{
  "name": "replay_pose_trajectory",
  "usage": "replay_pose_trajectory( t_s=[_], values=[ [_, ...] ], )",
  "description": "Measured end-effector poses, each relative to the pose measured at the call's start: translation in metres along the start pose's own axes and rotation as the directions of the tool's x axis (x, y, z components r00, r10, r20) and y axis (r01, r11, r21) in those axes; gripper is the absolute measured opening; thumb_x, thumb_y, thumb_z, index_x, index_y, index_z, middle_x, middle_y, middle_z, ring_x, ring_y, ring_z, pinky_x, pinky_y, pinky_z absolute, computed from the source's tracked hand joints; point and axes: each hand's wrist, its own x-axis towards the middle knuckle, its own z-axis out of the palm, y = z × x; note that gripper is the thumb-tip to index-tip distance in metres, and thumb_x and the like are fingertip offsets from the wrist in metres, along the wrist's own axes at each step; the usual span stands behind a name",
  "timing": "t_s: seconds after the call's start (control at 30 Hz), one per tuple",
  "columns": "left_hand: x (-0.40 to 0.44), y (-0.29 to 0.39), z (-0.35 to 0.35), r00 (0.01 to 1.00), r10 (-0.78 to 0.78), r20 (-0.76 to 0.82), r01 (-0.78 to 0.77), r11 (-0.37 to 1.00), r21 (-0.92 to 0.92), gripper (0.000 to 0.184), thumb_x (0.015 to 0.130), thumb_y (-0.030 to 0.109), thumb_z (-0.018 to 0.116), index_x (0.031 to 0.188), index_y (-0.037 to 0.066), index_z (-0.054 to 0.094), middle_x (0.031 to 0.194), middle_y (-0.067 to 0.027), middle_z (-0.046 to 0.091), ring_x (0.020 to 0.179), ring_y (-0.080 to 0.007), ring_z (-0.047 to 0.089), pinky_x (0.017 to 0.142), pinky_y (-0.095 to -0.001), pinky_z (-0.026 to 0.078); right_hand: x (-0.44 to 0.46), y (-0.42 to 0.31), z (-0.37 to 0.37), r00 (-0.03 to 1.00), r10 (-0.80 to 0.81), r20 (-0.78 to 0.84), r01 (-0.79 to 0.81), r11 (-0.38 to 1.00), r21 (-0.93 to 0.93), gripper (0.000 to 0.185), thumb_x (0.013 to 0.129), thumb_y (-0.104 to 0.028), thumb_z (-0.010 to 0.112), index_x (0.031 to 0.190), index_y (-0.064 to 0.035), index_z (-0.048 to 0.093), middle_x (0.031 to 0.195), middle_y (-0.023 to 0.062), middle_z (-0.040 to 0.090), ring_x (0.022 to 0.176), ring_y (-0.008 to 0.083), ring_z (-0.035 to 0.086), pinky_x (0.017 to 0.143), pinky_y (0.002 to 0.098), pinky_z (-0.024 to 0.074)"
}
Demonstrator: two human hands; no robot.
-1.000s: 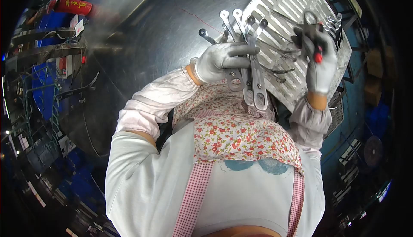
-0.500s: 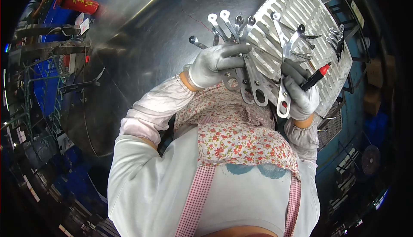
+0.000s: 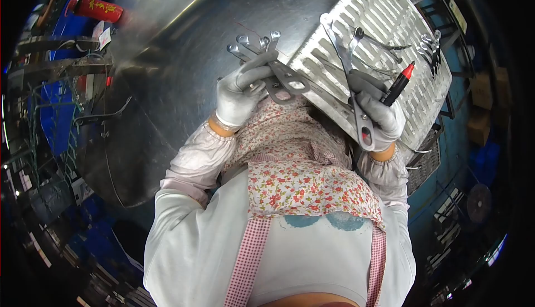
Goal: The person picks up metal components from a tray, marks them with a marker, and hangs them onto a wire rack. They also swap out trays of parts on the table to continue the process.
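In the head view my left hand [image 3: 237,95], in a pale grey-white glove, is closed on a fanned bundle of several flat metal pieces [image 3: 286,76]. Each has an oval hole at one end and a small ringed tip at the other. My right hand [image 3: 382,118], gloved too, grips a longer, similar metal piece [image 3: 339,45] with its oval end down near the wrist. A black marker pen [image 3: 395,89] with a red end also sits in that hand, pointing up and right. The right fingers partly cover the piece.
A ridged whitish metal rack [image 3: 384,11] lies at the right on the shiny metal table [image 3: 184,56]. More metal pieces [image 3: 429,53] rest on its right side. A red cylinder [image 3: 99,9] with yellow writing is at upper left. Cardboard boxes [image 3: 482,92] stand at far right.
My left hand has moved left with its bundle, away from the right hand. My right hand has shifted slightly left, still holding its metal piece and marker.
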Motion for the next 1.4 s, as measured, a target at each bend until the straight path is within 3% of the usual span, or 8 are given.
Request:
replay_pose_trajectory(
  t_s=[0.13,0.23,0.33,0.37,0.63,1.1,1.27,1.4],
  values=[
    [-0.012,0.011,-0.015,0.981,-0.054,-0.185,0.021,0.984,-0.176,0.027,0.08,-0.018,0.059,0.103,-0.006,0.061,0.121,-0.0248,0.058,0.102,-0.0305,0.064,0.085,-0.0331,0.058,-0.017,0.035,-0.002,0.993,-0.113,-0.037,0.106,0.983,-0.153,0.021,0.082,0.007,0.063,0.102,0.0013,0.059,0.098,0.0225,0.067,0.091,0.0302,0.067,0.082,0.0357,0.0528],
    [-0.026,0.034,-0.048,0.935,-0.092,-0.343,0.213,0.919,0.332,0.023,0.082,-0.002,0.069,0.104,0.0,0.065,0.106,-0.0113,0.068,0.093,-0.0155,0.065,0.08,-0.0273,0.054,0.006,0.039,0.039,0.98,0.178,-0.083,-0.143,0.936,0.321,0.024,0.083,0.012,0.057,0.103,-0.0004,0.058,0.104,0.0197,0.065,0.092,0.0294,0.066,0.083,0.0359,0.0525],
    [-0.065,0.06,-0.084,0.684,-0.431,-0.588,0.339,0.902,-0.267,0.022,0.08,0.008,0.074,0.099,-0.001,0.067,0.101,-0.0055,0.07,0.093,-0.0121,0.062,0.079,-0.0248,0.05,0.015,0.072,0.063,0.97,0.241,0.023,-0.238,0.933,0.269,0.022,0.087,0.008,0.056,0.108,-0.0002,0.054,0.104,0.0152,0.064,0.093,0.0275,0.065,0.082,0.0353,0.0526],
    [-0.085,0.061,-0.101,0.701,-0.274,-0.659,0.358,0.934,-0.007,0.022,0.083,0.008,0.07,0.102,-0.002,0.066,0.098,-0.0068,0.069,0.089,-0.0138,0.065,0.077,-0.0245,0.052,0.017,0.078,0.07,0.954,0.298,0.036,-0.3,0.935,0.188,0.022,0.088,0.004,0.057,0.11,-0.0001,0.054,0.101,0.0136,0.063,0.092,0.026,0.065,0.082,0.034,0.0522],
    [-0.165,0.136,-0.17,0.225,-0.298,-0.928,0.151,0.951,-0.269,0.022,0.091,0.012,0.061,0.109,0.0,0.06,0.109,-0.0146,0.064,0.088,-0.0238,0.068,0.068,-0.0295,0.056,0.043,0.111,0.098,0.945,0.326,-0.011,-0.326,0.942,-0.083,0.034,0.092,-0.012,0.061,0.122,0.0009,0.051,0.102,0.0107,0.062,0.087,0.0179,0.057,0.081,0.0302,0.0462],
    [-0.162,0.113,-0.268,0.257,-0.425,-0.868,0.167,0.904,-0.393,0.032,0.091,0.024,0.062,0.116,0.005,0.058,0.105,-0.0108,0.065,0.082,-0.0199,0.066,0.061,-0.0278,0.054,0.049,0.119,0.101,0.959,0.284,0.0,-0.275,0.928,-0.251,0.033,0.094,-0.015,0.059,0.121,0.0023,0.051,0.108,0.014,0.059,0.094,0.0213,0.056,0.086,0.0326,0.0444],
    [-0.183,0.106,-0.287,0.106,0.019,-0.994,-0.054,0.998,0.013,0.031,0.096,0.023,0.055,0.12,0.004,0.055,0.104,-0.0091,0.065,0.076,-0.0183,0.066,0.056,-0.0258,0.05,0.053,0.122,0.102,0.912,0.41,0.014,-0.4,0.895,-0.197,0.032,0.094,-0.013,0.058,0.12,0.0027,0.05,0.107,0.0127,0.058,0.093,0.0198,0.054,0.083,0.0318,0.0442],
    [-0.201,0.133,-0.32,0.095,-0.025,-0.995,0.134,0.991,-0.012,0.036,0.091,0.032,0.061,0.114,0.004,0.061,0.089,-0.0091,0.066,0.069,-0.0167,0.065,0.05,-0.0204,0.043,0.041,0.129,0.102,0.813,0.579,0.066,-0.566,0.812,-0.147,0.031,0.093,-0.01,0.058,0.121,0.0014,0.051,0.107,0.0101,0.058,0.093,0.0164,0.053,0.081,0.0292,0.0444]
  ],
)
